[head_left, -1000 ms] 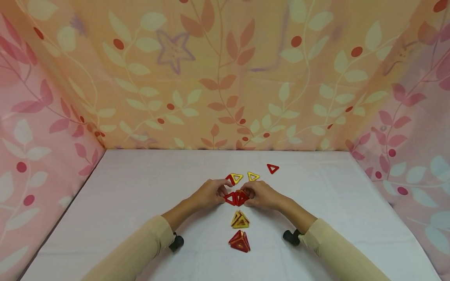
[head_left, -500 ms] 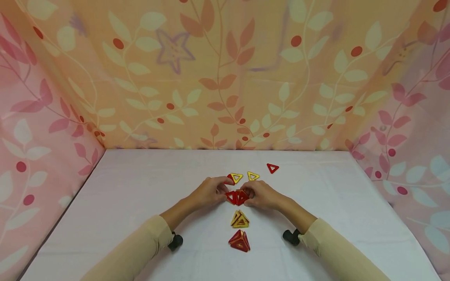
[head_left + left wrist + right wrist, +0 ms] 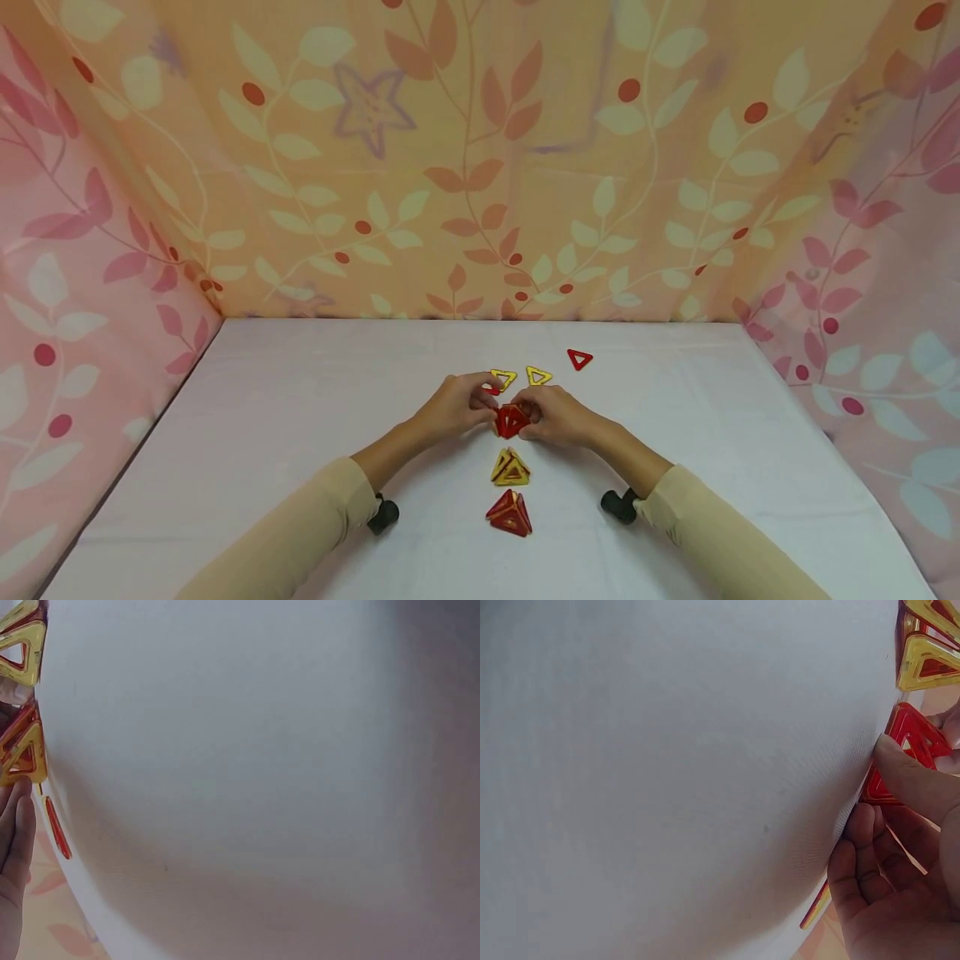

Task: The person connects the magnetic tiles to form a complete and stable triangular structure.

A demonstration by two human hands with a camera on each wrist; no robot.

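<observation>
Both hands hold a small pyramid of triangular magnetic tiles [image 3: 512, 422], red on the near side, with a yellow tile [image 3: 30, 759] facing the left wrist view. My left hand [image 3: 459, 406] pinches its left side, thumb near and fingers behind. On the other side, my right hand [image 3: 558, 417] grips it; in the right wrist view the thumb lies along a red tile [image 3: 904, 739] and the fingers curl beneath. Nearer to me stand a yellow-and-red pyramid [image 3: 512, 468] and a red pyramid [image 3: 510, 513].
Behind the hands lie two flat yellow triangles, one [image 3: 537, 377] apart and one [image 3: 504, 379] partly behind my left fingers beside a mostly hidden red piece. A red triangle [image 3: 580, 359] lies farther back right. White cloth [image 3: 315, 375] covers the table; patterned curtains [image 3: 480, 167] surround it.
My left hand has moved right, bringing the red tile at its fingertips in against the rest of the pyramid. The right hand has stayed nearly still.
</observation>
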